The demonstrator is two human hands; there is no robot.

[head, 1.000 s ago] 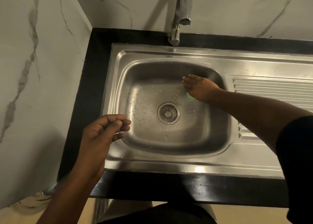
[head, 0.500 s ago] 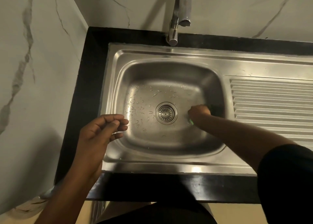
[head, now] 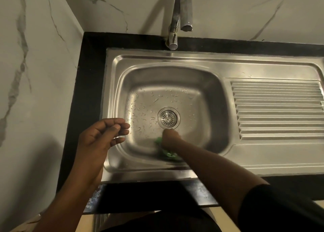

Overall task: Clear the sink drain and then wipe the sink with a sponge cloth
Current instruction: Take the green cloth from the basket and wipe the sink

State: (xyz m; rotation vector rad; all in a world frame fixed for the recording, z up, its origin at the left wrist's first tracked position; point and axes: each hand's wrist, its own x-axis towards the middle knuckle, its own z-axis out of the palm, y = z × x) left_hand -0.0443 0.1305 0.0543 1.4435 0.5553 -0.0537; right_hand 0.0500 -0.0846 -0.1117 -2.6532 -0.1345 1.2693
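A stainless steel sink (head: 121, 163) is set in a black counter. Its round drain strainer (head: 168, 119) sits in the middle of the basin floor, with water drops to its left. My right hand (head: 170, 138) is down in the basin just in front of the drain, pressing a green sponge cloth (head: 165, 152) against the near side of the floor; most of the cloth is hidden under the hand and wrist. My left hand (head: 101, 138) hovers over the sink's front-left rim, fingers loosely curled, holding nothing that I can see.
A chrome tap (head: 180, 19) rises behind the basin, its spout over the back rim. A ribbed draining board (head: 277, 109) lies to the right. Marble walls (head: 35, 73) close in the left and back. The black counter (head: 87, 91) borders the sink.
My right hand has swept the green cloth from the back right of the basin, past the right of the drain, to the front just below it. The left hand has barely moved.
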